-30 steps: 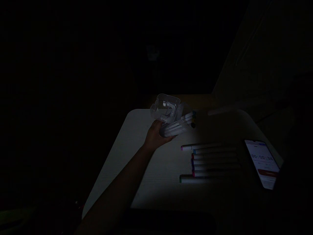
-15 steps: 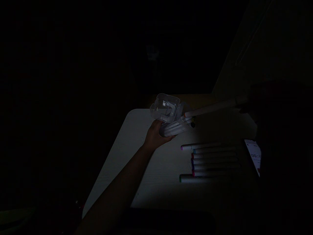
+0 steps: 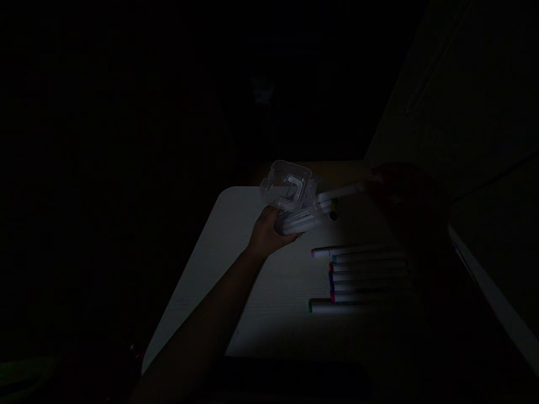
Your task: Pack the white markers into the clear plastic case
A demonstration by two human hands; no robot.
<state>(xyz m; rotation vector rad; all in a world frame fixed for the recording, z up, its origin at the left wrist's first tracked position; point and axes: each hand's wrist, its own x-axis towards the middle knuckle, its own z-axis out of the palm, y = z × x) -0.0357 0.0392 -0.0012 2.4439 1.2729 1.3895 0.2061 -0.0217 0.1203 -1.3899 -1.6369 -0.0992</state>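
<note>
My left hand [image 3: 268,233] is wrapped round a clear plastic marker case [image 3: 290,185], its lid tipped open toward the left. Inside lie several white markers [image 3: 298,223], their ends pointing to the right. In deep shadow, my right hand [image 3: 389,179] grips a white marker [image 3: 343,192] by its right end. The left end of that marker reaches into the case's opening. Below the case, several more white markers [image 3: 368,276] lie side by side on the table, with purple, blue, red and green ends to the left.
A pale wood-grained table [image 3: 210,258] with a rounded far left corner lies under my hands. Nearly everything around it is dark. My right forearm covers part of the table's right side.
My right hand has moved left, pushing its marker's tip into the case. The lit phone at the right is now hidden behind my right arm. My left hand has hardly moved.
</note>
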